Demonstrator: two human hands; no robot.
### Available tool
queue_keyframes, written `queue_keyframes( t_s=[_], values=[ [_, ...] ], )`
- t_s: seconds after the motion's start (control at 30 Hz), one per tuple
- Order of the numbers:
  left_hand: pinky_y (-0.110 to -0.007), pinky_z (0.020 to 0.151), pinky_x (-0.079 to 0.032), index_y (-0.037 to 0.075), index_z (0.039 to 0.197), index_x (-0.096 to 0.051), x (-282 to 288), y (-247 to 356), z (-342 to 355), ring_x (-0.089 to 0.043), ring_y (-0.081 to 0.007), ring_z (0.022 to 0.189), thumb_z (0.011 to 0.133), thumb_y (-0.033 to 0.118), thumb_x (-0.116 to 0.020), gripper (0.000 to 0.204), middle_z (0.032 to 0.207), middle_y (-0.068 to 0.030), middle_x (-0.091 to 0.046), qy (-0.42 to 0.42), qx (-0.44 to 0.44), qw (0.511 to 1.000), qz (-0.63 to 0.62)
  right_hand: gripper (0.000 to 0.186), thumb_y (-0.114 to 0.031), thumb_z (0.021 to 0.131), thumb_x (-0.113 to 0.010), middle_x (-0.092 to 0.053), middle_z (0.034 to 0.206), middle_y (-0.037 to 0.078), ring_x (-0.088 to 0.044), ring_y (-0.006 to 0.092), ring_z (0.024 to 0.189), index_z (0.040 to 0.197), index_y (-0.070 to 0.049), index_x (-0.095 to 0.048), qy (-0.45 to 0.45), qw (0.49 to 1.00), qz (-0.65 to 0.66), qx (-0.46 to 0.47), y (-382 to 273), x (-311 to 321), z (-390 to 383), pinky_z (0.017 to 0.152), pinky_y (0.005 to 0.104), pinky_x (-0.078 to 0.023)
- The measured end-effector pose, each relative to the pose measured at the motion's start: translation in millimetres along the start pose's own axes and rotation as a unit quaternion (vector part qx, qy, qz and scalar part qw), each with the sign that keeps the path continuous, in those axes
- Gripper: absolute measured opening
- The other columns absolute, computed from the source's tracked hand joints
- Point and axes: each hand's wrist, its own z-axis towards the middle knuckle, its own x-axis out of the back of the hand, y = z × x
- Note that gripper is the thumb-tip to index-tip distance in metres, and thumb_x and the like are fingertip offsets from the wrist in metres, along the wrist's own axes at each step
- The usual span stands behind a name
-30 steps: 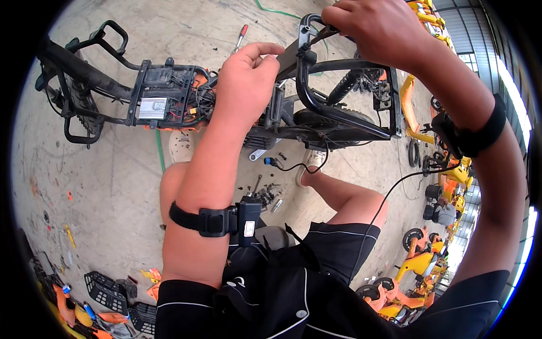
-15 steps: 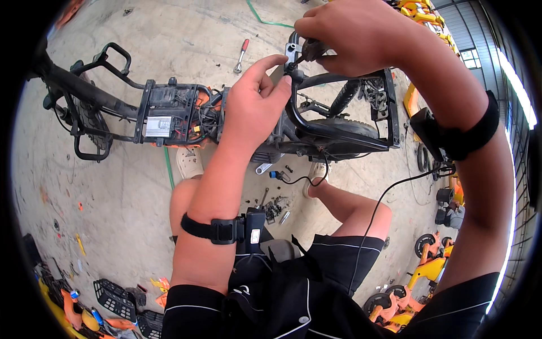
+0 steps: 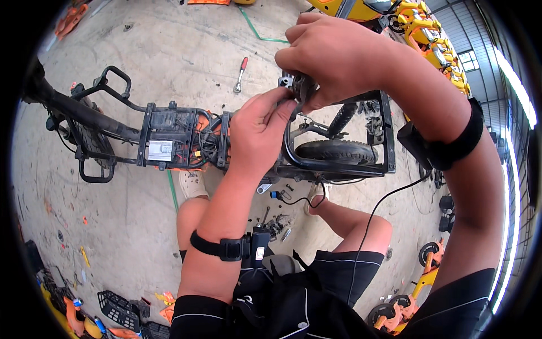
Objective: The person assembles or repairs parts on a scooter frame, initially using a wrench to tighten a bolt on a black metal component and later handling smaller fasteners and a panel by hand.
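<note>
A black tubular vehicle frame (image 3: pixel 339 168) stands across the floor in front of me. At its upper middle, next to a small silver bracket (image 3: pixel 286 82), both hands work close together. My left hand (image 3: pixel 257 127) is closed there, thumb and forefinger pinched at a dark piece too small and hidden to name. My right hand (image 3: pixel 327 56) reaches over from the right and is wrapped round a dark hand tool (image 3: pixel 305 87), its exact kind masked by the fingers. The tool's lower end meets the left fingertips.
A red-handled ratchet (image 3: pixel 241 74) lies beyond the frame. Exposed wiring and a silver box (image 3: pixel 160 151) sit in the frame's middle. Small bolts (image 3: pixel 275 227) and a blue-ended cable (image 3: pixel 276 195) lie near my feet. Black baskets (image 3: pixel 117 308) and yellow vehicles (image 3: pixel 426 34) stand around.
The frame sits lower in the picture as the view has shifted. My right hand has come closer to the left with the tool. My left thumb and forefinger, apart earlier, are now pinched together.
</note>
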Motion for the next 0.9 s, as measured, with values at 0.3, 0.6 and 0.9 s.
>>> queue_keyframes(
  t_s=[0.3, 0.6, 0.9],
  values=[
    [-0.028, 0.072, -0.050, -0.003, 0.108, -0.069, 4, 0, 3, -0.063, -0.0153, 0.077, 0.093, 0.006, -0.068, 0.018, 0.089, -0.0107, -0.069, -0.023, 0.022, 0.998, -0.051, 0.035, -0.030, 0.069, -0.080, -0.066, 0.087, 0.004, -0.059, 0.0252, 0.097, 0.090, -0.008, -0.062, 0.114, 0.990, 0.060, 0.050, 2, -21, -15, 0.103, 0.0399, -0.039],
    [-0.022, 0.059, -0.040, -0.005, 0.114, -0.067, 2, 1, 1, -0.045, -0.0040, 0.066, 0.092, 0.005, -0.069, 0.024, 0.074, 0.0023, -0.053, -0.033, 0.064, 0.993, -0.099, 0.016, -0.015, 0.079, -0.063, -0.058, 0.089, 0.006, -0.057, 0.0259, 0.102, 0.088, -0.007, -0.053, 0.160, 0.987, -0.005, 0.026, -9, -39, -9, 0.098, 0.0392, -0.043],
    [-0.020, 0.052, -0.028, -0.005, 0.111, -0.066, -2, 5, 5, -0.033, 0.0000, 0.060, 0.095, 0.022, -0.070, 0.032, 0.066, 0.0101, -0.042, -0.055, 0.049, 0.979, -0.188, 0.021, -0.013, 0.077, -0.067, -0.058, 0.093, 0.006, -0.058, 0.0260, 0.107, 0.091, -0.006, -0.053, 0.123, 0.990, 0.066, 0.003, -12, -38, -9, 0.073, 0.0366, -0.055]
  ],
)
